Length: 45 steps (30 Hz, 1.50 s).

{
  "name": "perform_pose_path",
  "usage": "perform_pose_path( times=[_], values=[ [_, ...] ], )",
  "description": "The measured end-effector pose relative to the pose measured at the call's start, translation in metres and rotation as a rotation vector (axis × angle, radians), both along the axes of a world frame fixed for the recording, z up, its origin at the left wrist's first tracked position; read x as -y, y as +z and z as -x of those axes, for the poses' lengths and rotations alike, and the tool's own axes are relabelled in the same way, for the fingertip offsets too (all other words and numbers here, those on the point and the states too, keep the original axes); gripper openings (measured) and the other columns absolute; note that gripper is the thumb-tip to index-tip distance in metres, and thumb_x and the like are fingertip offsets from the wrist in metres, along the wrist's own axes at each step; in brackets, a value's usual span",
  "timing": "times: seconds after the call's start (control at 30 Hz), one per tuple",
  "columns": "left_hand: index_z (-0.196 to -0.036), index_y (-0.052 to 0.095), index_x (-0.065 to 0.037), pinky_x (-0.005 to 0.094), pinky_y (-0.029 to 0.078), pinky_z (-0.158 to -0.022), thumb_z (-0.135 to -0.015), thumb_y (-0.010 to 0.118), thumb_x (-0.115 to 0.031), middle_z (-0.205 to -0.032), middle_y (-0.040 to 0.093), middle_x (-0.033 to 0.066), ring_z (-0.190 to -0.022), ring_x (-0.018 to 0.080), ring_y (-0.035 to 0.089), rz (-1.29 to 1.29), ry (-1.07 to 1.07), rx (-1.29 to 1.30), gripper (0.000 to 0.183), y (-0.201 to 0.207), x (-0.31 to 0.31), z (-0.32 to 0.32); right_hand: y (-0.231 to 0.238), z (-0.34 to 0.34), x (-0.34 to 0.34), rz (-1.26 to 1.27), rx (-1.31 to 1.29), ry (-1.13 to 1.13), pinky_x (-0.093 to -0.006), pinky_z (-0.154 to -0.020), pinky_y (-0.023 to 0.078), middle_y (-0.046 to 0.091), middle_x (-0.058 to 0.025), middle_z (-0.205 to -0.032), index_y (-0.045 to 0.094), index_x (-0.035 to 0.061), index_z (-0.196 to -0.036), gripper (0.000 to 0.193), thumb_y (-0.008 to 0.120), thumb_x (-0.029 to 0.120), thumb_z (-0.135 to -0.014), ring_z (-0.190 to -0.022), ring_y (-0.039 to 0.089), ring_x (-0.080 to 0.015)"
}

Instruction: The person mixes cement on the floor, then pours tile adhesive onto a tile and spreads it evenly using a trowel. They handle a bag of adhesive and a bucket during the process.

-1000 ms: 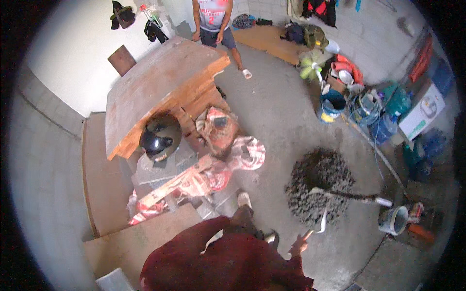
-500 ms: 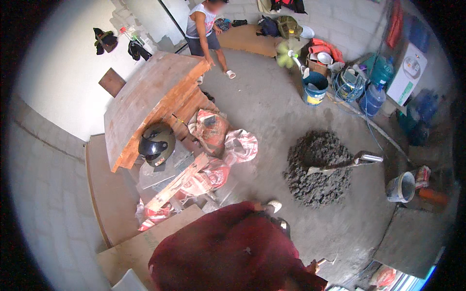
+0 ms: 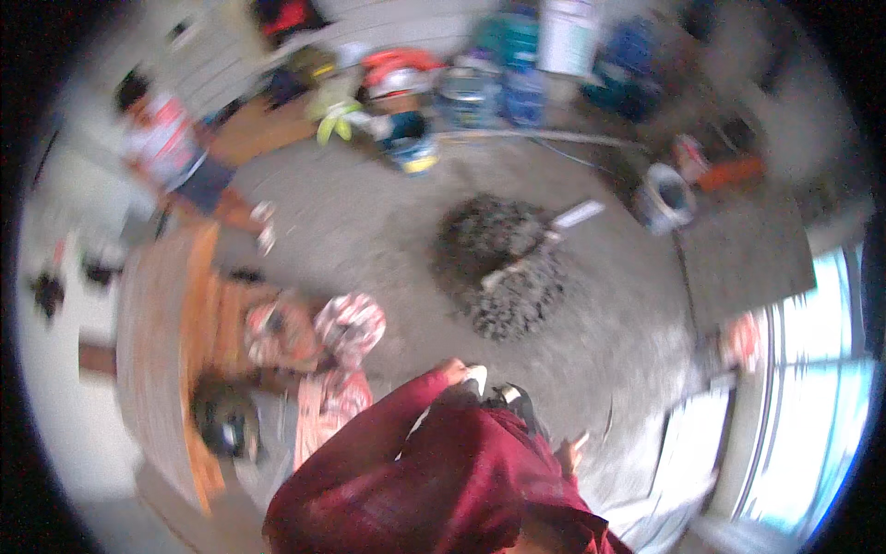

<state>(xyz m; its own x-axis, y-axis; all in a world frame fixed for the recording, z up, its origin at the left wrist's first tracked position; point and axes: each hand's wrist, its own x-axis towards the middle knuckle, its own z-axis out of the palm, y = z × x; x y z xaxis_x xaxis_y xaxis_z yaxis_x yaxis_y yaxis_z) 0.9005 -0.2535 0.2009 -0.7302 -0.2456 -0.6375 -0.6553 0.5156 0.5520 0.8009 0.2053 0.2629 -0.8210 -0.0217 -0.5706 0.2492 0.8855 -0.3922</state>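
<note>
left hand (image 3: 452, 371): at end of dark red sleeve, low by the body, beside white shoe (image 3: 474, 377); grip unreadable, blurred
right hand (image 3: 572, 452): hangs at right side, fingers spread, holding nothing
mortar pile (image 3: 503, 268): far centre on floor, shovel (image 3: 540, 247) lying across it

Dark red loose long-sleeved garment (image 3: 443, 480), folds blurred, bare left hand (image 3: 452, 371) and right hand (image 3: 572, 452) past the cuffs
</note>
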Motion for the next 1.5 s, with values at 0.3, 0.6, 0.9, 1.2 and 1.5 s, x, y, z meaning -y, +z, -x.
perform_pose_path(
  times=[0.3, 0.6, 0.9, 1.2, 1.5],
  values=[
    [-0.088, 0.073, -0.004, 0.0488, 0.053, -0.069, -0.085, 0.066, -0.043, -0.086, 0.071, 0.023, -0.077, 0.0389, 0.068, -0.037, -0.173, -0.042, 0.04, -0.017, 0.007, 0.061, -0.022, -0.027, -0.042, 0.152, -0.578, -0.05, -0.0355, -0.044, 0.032, 0.049, -0.0005, -0.06, 0.027, 0.019, -0.159, 0.071, 0.057, 0.029, -0.096, -0.048, 0.04, -0.0146],
    [-0.077, 0.068, 0.001, 0.0515, 0.051, -0.067, -0.087, 0.057, -0.035, -0.072, 0.065, 0.0253, -0.071, 0.0411, 0.068, 0.131, 0.564, -0.388, 0.038, 0.033, -0.036, 0.101, -0.039, 0.157, -0.063, -0.12, -0.187, 0.341, -0.0333, -0.046, 0.04, 0.059, -0.0013, -0.07, 0.027, 0.024, -0.159, 0.069, 0.058, 0.032, -0.098, -0.055, 0.051, -0.0139],
    [-0.121, 0.069, -0.014, 0.0507, 0.053, -0.091, -0.087, 0.057, -0.036, -0.117, 0.068, 0.021, -0.109, 0.037, 0.066, 0.193, 0.71, 0.249, 0.042, -0.009, -0.204, -0.028, -0.034, 0.404, -0.073, -0.575, -0.26, 0.826, -0.0315, -0.049, 0.048, 0.069, -0.0063, -0.083, 0.026, 0.0297, -0.159, 0.067, 0.057, 0.03, -0.1, -0.064, 0.064, -0.0144],
    [-0.1, 0.073, -0.002, 0.0478, 0.055, -0.081, -0.087, 0.058, -0.06, -0.102, 0.071, 0.0202, -0.096, 0.0363, 0.068, -0.017, 1.373, 0.203, 0.061, 0.045, -0.347, -0.001, -0.039, 0.517, 0.008, 0.622, 0.282, -0.189, -0.0364, -0.038, 0.04, 0.049, -0.0012, -0.06, 0.053, 0.0129, -0.085, 0.031, 0.067, 0.04, -0.092, -0.046, 0.047, -0.0168],
    [-0.099, 0.074, -0.01, 0.049, 0.056, -0.078, -0.088, 0.058, -0.053, -0.099, 0.072, 0.017, -0.088, 0.0367, 0.069, -0.015, 1.098, 0.078, 0.047, 0.036, -0.301, -0.013, -0.074, 0.343, 0.077, 0.119, 0.068, 0.906, -0.0351, -0.043, 0.039, 0.05, -0.0021, -0.062, 0.064, 0.0085, -0.102, 0.027, 0.059, 0.035, -0.097, -0.048, 0.045, -0.0171]
  ],
)
